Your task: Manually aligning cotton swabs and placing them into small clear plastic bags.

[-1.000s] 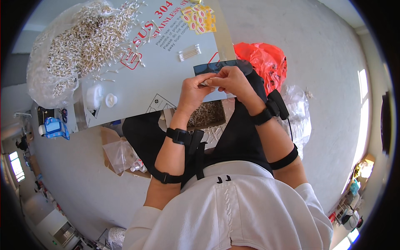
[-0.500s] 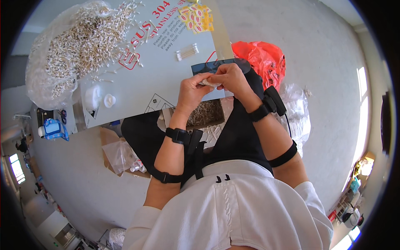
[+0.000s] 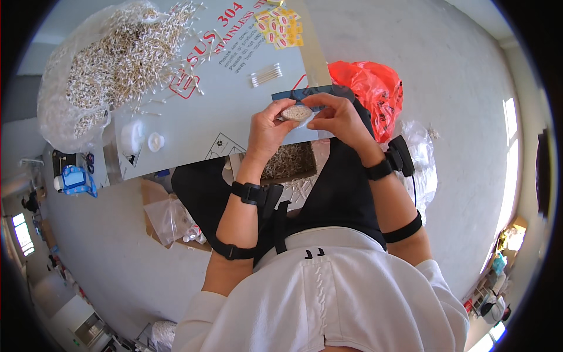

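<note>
Swab bundle (image 3: 296,112) | pinched between left hand (image 3: 267,126) and right hand (image 3: 340,117) | unchanged, still above table (image 3: 193,123)

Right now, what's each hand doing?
Left hand: closed on the small clear packet of cotton swabs.
Right hand: fingers pinching the same packet's other end.

White top with short sleeves (image 3: 328,305), dark trousers (image 3: 346,193), black wristbands (image 3: 249,192) (a small box on each) and black forearm straps (image 3: 404,230).
</note>
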Demonstrator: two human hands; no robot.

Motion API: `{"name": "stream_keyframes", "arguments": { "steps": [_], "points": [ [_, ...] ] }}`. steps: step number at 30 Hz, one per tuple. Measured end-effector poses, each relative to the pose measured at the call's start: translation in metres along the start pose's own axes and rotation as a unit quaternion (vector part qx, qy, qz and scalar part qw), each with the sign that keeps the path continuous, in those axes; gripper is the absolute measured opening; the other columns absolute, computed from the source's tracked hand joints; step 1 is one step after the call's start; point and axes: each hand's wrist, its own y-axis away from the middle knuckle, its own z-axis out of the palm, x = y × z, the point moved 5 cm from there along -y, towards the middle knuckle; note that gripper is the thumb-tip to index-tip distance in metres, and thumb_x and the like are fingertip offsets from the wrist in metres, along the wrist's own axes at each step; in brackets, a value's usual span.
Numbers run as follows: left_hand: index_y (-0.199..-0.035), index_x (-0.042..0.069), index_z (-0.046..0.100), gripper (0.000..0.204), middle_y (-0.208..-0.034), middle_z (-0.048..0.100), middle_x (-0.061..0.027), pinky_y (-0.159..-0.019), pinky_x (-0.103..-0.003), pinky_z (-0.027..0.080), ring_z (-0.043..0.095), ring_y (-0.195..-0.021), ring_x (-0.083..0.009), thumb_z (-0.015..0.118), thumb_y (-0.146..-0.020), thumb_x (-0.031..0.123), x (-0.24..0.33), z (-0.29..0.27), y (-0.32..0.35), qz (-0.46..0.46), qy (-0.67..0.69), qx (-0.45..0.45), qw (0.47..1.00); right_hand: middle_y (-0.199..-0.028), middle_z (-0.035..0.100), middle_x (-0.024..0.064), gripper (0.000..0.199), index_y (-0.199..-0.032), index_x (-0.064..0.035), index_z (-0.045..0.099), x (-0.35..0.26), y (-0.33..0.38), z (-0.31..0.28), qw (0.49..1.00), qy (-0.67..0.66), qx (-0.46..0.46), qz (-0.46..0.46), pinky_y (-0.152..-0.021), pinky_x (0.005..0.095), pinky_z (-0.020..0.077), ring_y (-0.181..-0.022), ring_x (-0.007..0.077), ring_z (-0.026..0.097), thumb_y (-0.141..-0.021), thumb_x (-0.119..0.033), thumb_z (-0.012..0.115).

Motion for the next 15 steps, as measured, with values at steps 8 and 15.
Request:
{"name": "stream_keyframes", "arguments": {
  "steps": [8, 15],
  "points": [
    [-0.097, 0.001, 0.062, 0.027, -0.092, 0.068, -0.0097, -0.073, -0.031, 0.056, 0.068, -0.083, -0.0218, 0.073, -0.074, -0.006, 0.013, -0.002, 0.005, 0.052, -0.118, -0.004, 0.992, -0.101, 0.062, 0.0077, 0.019, -0.091, -0.0037, 0.063, -0.021, 0.004, 0.011, 0.947, 0.228, 0.035, -0.223, -0.064, 0.028, 0.0499, -0.073, 0.0161, 0.062, -0.075, 0.006, 0.069],
    [-0.078, 0.0, 0.059, 0.022, -0.087, 0.062, -0.0075, -0.067, -0.036, 0.052, 0.061, -0.08, -0.0272, 0.074, -0.064, -0.006, 0.047, -0.003, 0.008, 0.253, -0.333, -0.006, 0.908, -0.084, 0.059, 0.0098, 0.012, -0.081, -0.0009, 0.057, -0.027, 0.003, 0.014, 0.922, 0.272, 0.032, -0.274, -0.064, 0.0333, 0.0498, -0.073, 0.0276, 0.062, -0.076, 0.003, 0.068]
  ]
}}
